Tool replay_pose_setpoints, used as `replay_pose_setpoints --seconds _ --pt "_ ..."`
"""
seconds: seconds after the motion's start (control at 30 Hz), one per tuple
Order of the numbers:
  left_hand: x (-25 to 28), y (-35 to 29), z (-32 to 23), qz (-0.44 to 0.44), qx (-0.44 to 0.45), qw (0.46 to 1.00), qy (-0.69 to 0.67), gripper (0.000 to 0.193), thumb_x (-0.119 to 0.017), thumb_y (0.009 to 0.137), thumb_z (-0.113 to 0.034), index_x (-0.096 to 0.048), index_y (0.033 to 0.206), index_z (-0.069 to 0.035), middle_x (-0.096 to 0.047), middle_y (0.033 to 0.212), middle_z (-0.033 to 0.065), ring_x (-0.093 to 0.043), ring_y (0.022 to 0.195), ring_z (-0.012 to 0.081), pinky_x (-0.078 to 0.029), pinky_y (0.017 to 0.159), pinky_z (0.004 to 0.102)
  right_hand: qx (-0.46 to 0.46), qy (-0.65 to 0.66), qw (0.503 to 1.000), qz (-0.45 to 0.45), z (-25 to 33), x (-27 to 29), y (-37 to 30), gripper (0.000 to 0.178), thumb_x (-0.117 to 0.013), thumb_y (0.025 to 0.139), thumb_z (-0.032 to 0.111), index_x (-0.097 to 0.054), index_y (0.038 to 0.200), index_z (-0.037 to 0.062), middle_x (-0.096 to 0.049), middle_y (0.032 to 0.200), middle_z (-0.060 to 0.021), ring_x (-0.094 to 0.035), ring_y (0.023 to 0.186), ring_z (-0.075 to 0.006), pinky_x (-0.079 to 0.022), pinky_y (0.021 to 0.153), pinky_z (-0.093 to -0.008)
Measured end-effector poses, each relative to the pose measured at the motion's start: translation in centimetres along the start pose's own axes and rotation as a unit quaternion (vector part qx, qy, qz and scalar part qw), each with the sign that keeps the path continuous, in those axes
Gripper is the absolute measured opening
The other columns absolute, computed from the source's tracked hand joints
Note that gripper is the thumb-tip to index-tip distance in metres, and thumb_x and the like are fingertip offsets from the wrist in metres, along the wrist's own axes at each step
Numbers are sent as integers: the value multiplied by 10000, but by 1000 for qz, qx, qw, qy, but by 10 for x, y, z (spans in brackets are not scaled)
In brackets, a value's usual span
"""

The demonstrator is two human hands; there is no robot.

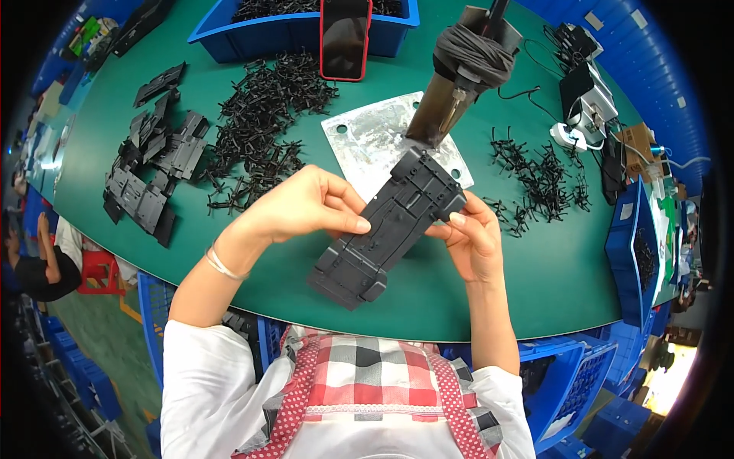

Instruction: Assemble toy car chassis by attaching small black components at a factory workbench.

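Both hands hold a long black plastic toy-car chassis [386, 222], tilted with its upper end toward the right. My left hand [310, 203] pinches its left edge near the middle, thumb on the face turned up. My right hand [474, 237] grips the right edge near the upper end, fingers partly hidden beneath it. The chassis is over the front of a pale metal base plate [359, 126]. From that plate rises a post-like tool [436, 111] wrapped at the top with dark cloth, its lower end close to the chassis's upper end.
A heap of small black plastic parts [264, 115] lies left of the plate, with stacked black chassis [157, 164] further left. Another pile [539, 180] is at right. Behind are a blue bin [298, 38] and a red-edged phone [344, 42]. A blue tray [631, 252] stands at right.
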State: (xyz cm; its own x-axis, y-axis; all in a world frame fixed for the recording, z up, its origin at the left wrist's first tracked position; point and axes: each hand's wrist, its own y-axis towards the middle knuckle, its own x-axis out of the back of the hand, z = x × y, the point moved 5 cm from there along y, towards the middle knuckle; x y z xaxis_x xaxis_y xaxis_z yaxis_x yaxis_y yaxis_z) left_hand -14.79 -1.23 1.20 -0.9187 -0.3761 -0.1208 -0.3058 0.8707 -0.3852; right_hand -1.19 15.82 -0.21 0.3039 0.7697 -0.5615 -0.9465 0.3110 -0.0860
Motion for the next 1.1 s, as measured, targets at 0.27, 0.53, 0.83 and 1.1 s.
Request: replay_pose_setpoints --seconds 0.27,0.53,0.83,1.1 --pt "-75 -34 -41 -186 -235 929 216 110 -652 759 -29 -606 815 54 -656 751 126 -653 639 148 -533 565 258 77 -196 971 -113 5 10 -75 399 -597 838 80 -482 1187 -77 -525 1195 -193 -545 1074 -257 -430 936 -365" --pt "-190 -1 -37 -32 -454 838 302 255 -654 713 -25 -598 953 43 -633 804 149 -632 702 295 -517 634 359 200 -69 946 -248 -3 32 -124 668 -640 803 227 -318 1313 -61 -499 1211 -195 -542 1031 -225 -431 898 -342" --pt "-188 123 -45 -57 -455 759 462 128 -602 769 -60 -629 880 -2 -560 844 150 -574 791 314 -484 655 400 199 201 930 -235 10 89 -144 637 -350 874 474 -406 1249 -38 -532 1082 -235 -514 736 -221 -424 651 -317" --pt "-179 145 -23 -160 -251 677 673 112 -613 720 -113 -624 719 -1 -540 814 160 -572 774 310 -485 640 421 181 342 905 -176 14 90 -119 667 -361 859 476 -388 1277 -44 -510 1164 -217 -553 930 -272 -441 828 -411"
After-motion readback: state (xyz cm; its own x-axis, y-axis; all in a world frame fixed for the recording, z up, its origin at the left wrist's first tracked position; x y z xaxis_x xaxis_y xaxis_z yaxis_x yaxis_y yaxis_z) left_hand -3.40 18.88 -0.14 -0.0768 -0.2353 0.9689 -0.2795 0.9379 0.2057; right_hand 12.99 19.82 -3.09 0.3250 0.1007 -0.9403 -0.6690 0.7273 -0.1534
